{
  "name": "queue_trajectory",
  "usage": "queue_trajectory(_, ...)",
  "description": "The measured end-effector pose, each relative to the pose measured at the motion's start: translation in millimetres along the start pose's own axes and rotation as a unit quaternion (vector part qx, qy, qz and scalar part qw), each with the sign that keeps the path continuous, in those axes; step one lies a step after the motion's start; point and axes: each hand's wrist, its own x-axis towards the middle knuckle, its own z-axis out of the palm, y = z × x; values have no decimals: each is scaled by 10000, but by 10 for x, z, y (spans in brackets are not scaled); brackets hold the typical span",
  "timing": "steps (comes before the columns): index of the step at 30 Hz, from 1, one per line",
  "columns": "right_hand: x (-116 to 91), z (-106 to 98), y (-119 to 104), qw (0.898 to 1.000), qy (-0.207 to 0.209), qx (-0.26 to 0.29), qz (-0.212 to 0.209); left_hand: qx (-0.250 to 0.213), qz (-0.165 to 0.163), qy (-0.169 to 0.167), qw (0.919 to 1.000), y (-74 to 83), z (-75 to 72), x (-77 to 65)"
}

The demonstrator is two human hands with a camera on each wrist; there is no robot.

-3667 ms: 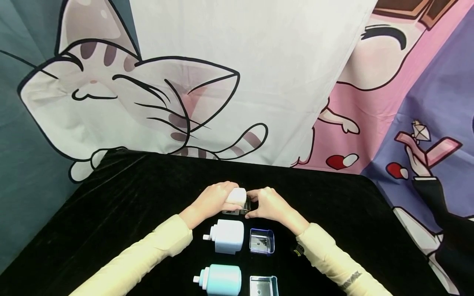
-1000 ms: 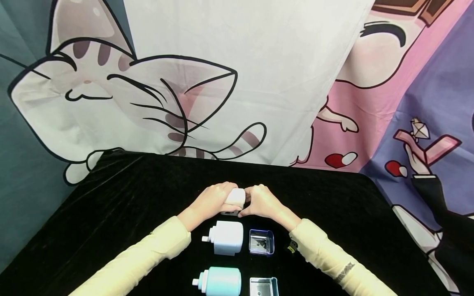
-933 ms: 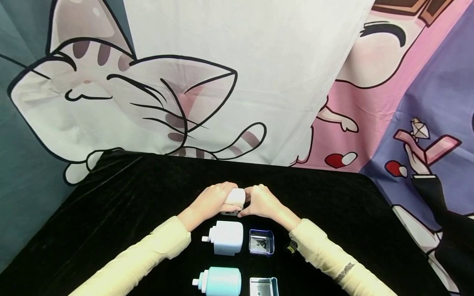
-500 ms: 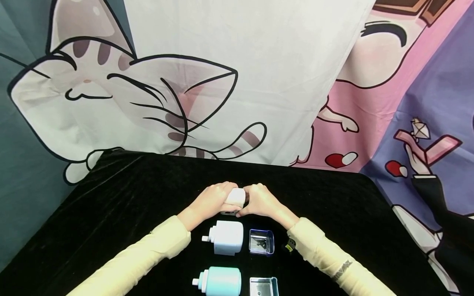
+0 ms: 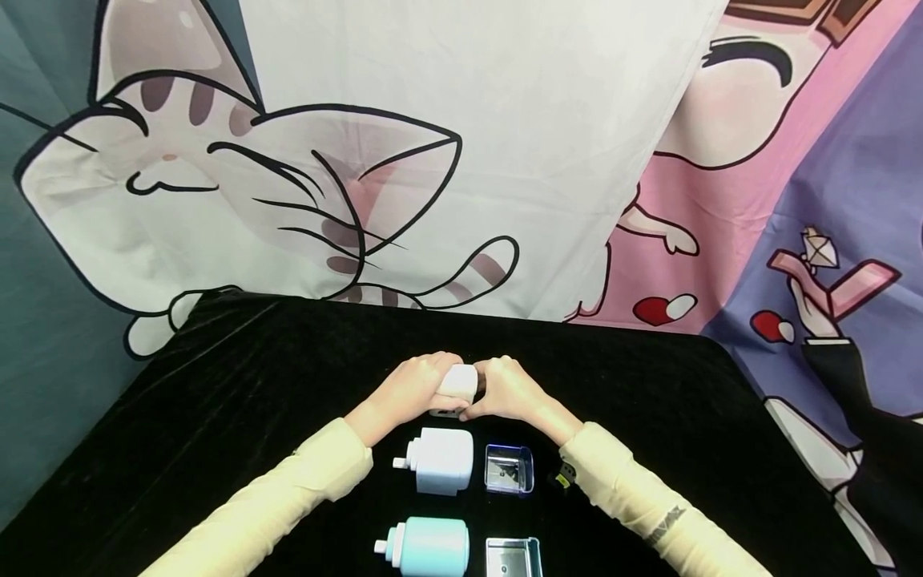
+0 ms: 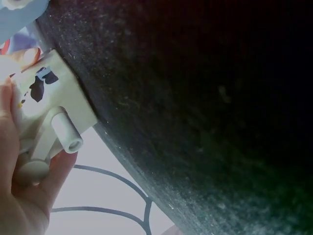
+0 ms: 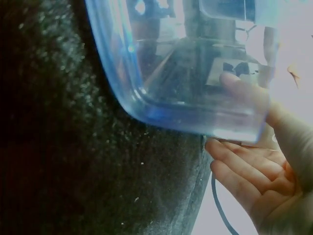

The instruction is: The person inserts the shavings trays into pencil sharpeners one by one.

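Observation:
My left hand (image 5: 414, 389) grips a white hand-crank pencil sharpener (image 5: 460, 381) at the far side of the black cloth. In the left wrist view the sharpener's end face (image 6: 58, 90) bears a dark cartoon print, with its crank handle (image 6: 66, 131) between fingers and thumb. My right hand (image 5: 508, 390) faces it, thumb and fingers pinching a clear shavings drawer (image 5: 481, 384) at the sharpener's right end. Most of that drawer is hidden by the fingers. In the right wrist view, a blue-rimmed clear drawer (image 7: 156, 115) in front partly covers the right hand (image 7: 259, 181).
Nearer me lie a pale lavender sharpener (image 5: 441, 461) beside its blue-rimmed drawer, and a turquoise sharpener (image 5: 433, 546) beside another clear drawer (image 5: 513, 557). The black cloth (image 5: 288, 361) spreads around them. A cartoon-printed curtain (image 5: 562, 160) hangs behind.
My right hand has moved left against the sharpener. The clear drawer, earlier visible between the hands, is now mostly hidden at the sharpener's end. My left hand stays almost still.

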Motion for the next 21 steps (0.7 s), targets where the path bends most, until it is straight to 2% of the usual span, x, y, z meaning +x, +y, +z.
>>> queue_trajectory(11, -21, -21, -7, 9999, 49, -94, -49, -71, -35, -84, 9999, -11, 7, 31)
queue_trajectory(21, -41, -6, -21, 9997, 46, -205, -124, -83, -192, -201, 9996, 1, -26, 31)
